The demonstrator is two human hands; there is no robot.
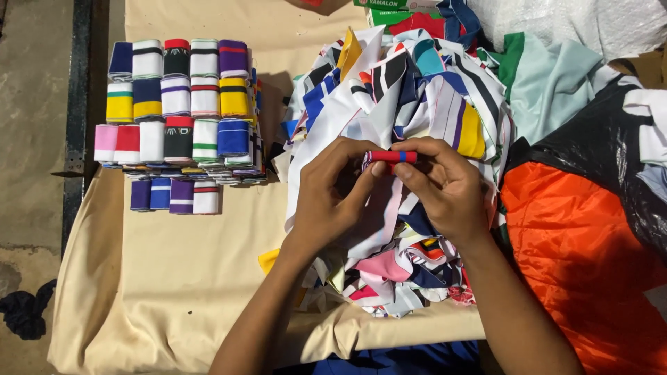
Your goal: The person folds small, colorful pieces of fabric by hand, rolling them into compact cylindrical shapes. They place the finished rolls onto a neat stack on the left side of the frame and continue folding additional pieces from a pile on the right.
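Two bare forearms and hands, no sleeves, blue garment below.

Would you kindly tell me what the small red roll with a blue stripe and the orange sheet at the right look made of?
Small red roll with a blue stripe: likely knit fabric trim, matte, pinched between both hands. Orange sheet: probably thin synthetic cloth, faintly glossy, with stitched quilt lines and fine wrinkles.

A small red fabric roll with a blue stripe, held level.

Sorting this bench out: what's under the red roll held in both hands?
Under the red roll, held by the left hand and right hand, is a scrap pile on tan cloth. The hands hide what lies directly below.
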